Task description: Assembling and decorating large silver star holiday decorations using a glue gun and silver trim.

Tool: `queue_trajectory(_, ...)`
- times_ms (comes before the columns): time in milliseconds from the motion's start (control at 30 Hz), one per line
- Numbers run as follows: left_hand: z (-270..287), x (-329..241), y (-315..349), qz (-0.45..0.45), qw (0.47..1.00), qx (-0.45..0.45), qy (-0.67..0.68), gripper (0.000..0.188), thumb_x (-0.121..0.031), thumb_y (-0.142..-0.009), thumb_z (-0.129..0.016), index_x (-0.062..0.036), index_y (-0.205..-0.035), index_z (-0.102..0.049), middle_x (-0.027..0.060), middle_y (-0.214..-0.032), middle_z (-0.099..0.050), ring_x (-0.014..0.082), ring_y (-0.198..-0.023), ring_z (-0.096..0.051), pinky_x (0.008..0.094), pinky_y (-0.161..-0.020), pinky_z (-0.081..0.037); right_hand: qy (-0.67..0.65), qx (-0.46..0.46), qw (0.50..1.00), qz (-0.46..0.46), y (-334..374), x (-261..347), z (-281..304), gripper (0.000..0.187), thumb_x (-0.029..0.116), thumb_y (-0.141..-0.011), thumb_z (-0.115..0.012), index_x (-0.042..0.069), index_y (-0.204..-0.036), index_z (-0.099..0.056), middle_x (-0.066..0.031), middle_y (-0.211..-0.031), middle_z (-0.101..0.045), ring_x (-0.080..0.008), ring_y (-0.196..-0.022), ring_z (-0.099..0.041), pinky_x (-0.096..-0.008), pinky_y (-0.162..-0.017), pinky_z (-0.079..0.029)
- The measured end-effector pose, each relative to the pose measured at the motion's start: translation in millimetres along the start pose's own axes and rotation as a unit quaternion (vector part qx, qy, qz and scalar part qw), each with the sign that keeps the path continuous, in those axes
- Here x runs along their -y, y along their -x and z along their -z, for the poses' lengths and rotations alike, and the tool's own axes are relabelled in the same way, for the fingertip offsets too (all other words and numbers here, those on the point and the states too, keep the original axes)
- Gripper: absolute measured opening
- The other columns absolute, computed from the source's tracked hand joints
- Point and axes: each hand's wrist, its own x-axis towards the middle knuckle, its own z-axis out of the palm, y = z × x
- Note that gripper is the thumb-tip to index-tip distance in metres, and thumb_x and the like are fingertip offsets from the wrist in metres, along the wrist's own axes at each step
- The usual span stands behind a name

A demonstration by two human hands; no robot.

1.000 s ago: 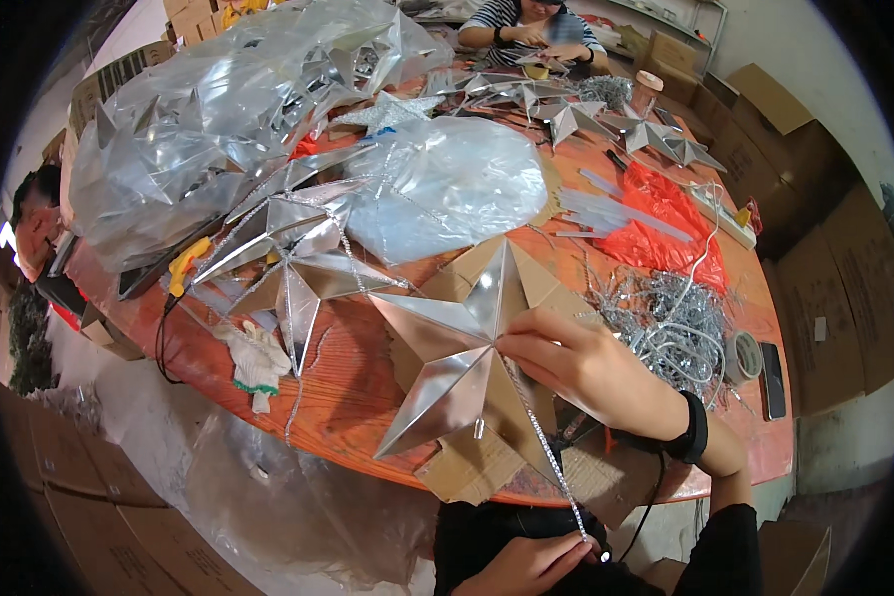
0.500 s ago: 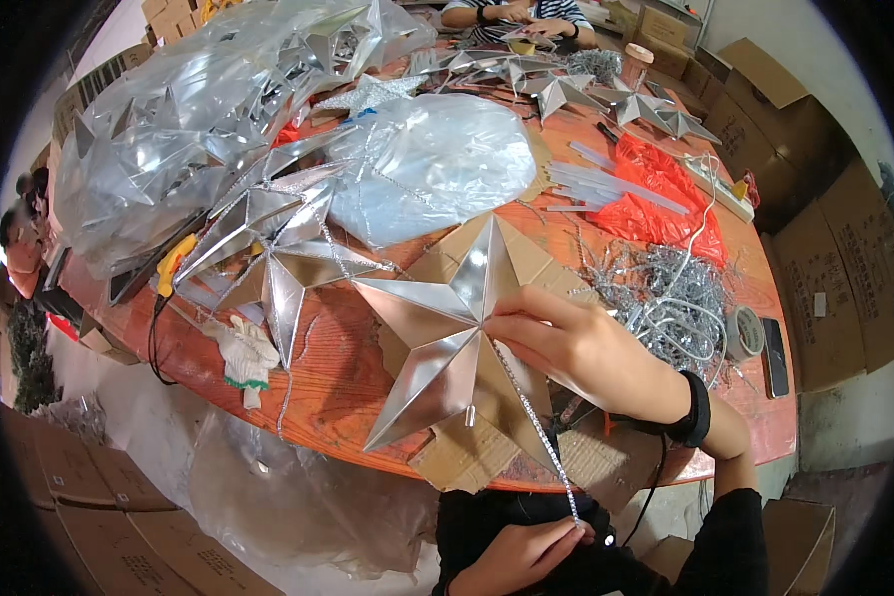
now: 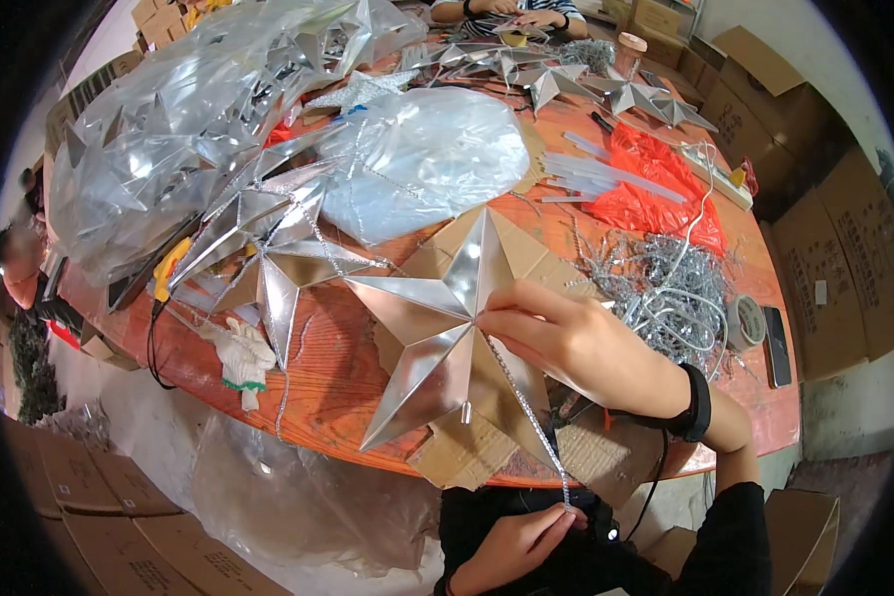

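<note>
A large silver five-pointed star (image 3: 430, 370) lies on flattened cardboard (image 3: 467, 452) at the table's near edge. My right hand (image 3: 576, 348) is closed at the star's centre, its fingertips pinching one end of a glittery silver trim strip (image 3: 516, 393) there. From that point the strip runs taut along one arm of the star, down past the table edge. Low in front of my body, my left hand (image 3: 515, 549) pinches the strip's lower part between thumb and fingers. More silver stars (image 3: 280, 288) with strips draped over them lie left of the one I work on.
A clear bag of stars (image 3: 159, 169) fills the far left, beside another plastic bag (image 3: 432, 159). Glue sticks (image 3: 606, 174), a red bag (image 3: 656, 189), tangled tinsel (image 3: 666, 288), tape (image 3: 746, 323) and a phone (image 3: 776, 346) lie right. A yellow glue gun (image 3: 172, 266) and glove (image 3: 243, 356) lie left. A co-worker's hands (image 3: 517, 12) work opposite.
My left hand has shifted slightly up and left with the strip. The right hand stays at the star's centre; the whole view has moved slightly.
</note>
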Motion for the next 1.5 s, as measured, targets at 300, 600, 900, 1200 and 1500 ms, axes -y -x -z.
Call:
queue_trajectory(300,0.2,11.1,-6.2,0.038,0.998,-0.048,0.025,0.023,-0.021,-0.095,-0.046,-0.0027,-0.104,-0.058,0.0104,-0.089,-0.067,0.0207,-0.072,-0.064,0.0279,-0.065,-0.05,0.007,-0.014,1.0,0.007,2.7,-0.4,0.1,0.021,0.004,-0.076,-0.053,-0.002,-0.096,-0.052,-0.0118,-0.096,-0.051,-0.028,-0.079,-0.061,-0.0347,-0.066,-0.052)
queue_trajectory(600,7.8,34.6,7.9,0.12,0.982,-0.109,-0.101,0.025,-0.023,-0.095,-0.047,-0.0064,-0.108,-0.06,0.0096,-0.088,-0.067,0.0223,-0.063,-0.064,0.0321,-0.061,-0.051,0.034,-0.054,0.996,-0.062,19.2,2.5,33.3,0.019,0.009,-0.081,-0.061,0.002,-0.098,-0.054,-0.0112,-0.089,-0.055,-0.0312,-0.072,-0.061,-0.0371,-0.06,-0.051)
queue_trajectory(900,22.3,117.5,43.3,0.154,0.927,-0.177,-0.293,0.03,-0.03,-0.091,-0.052,-0.008,-0.11,-0.057,0.0208,-0.097,-0.063,0.041,-0.084,-0.061,0.045,-0.073,-0.049,0.026,0.026,0.986,-0.162,67.8,-8.9,41.4,0.028,0.017,-0.086,-0.055,0.001,-0.109,-0.053,-0.0176,-0.1,-0.059,-0.0343,-0.083,-0.061,-0.0393,-0.068,-0.053)
queue_trajectory(1200,34.3,165.7,83.0,0.185,0.93,-0.253,-0.191,0.035,-0.031,-0.092,-0.049,-0.0089,-0.119,-0.05,0.0218,-0.107,-0.06,0.0403,-0.097,-0.057,0.0455,-0.081,-0.047,-0.028,0.154,0.986,-0.064,104.8,40.0,55.3,0.043,0.019,-0.086,-0.055,-0.001,-0.123,-0.045,-0.0177,-0.118,-0.051,-0.0323,-0.099,-0.058,-0.0361,-0.078,-0.052)
queue_trajectory(1500,31.6,46.6,112.0,0.212,0.903,-0.254,-0.274,0.029,-0.024,-0.094,-0.049,-0.005,-0.115,-0.052,0.0171,-0.101,-0.062,0.0305,-0.087,-0.061,0.038,-0.076,-0.048,-0.143,0.086,0.986,-0.027,105.5,38.0,63.6,0.015,0.012,-0.081,-0.063,0.002,-0.09,-0.055,-0.012,-0.083,-0.053,-0.0289,-0.077,-0.056,-0.0355,-0.066,-0.046)
